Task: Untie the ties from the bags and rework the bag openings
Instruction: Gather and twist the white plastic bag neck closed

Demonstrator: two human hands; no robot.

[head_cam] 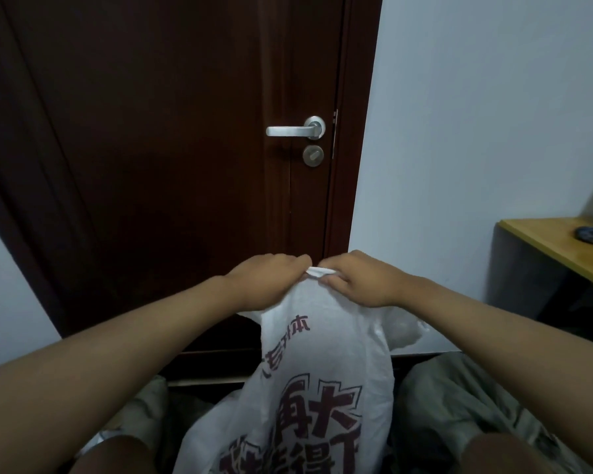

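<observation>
1. Behind, a dark door (172,148) and pale wall (476,131).
2. Left hand (267,280) and right hand (360,282) pinch the white bag (319,388) at its bunched top; its tie is hidden.
3. Bag's bottom is cut off, hanging between knees.

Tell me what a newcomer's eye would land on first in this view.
First, the white plastic bag with dark red printed characters, low in the centre, its top pinched by the left hand and the right hand. Behind it stands a dark brown door with a silver lever handle.
</observation>
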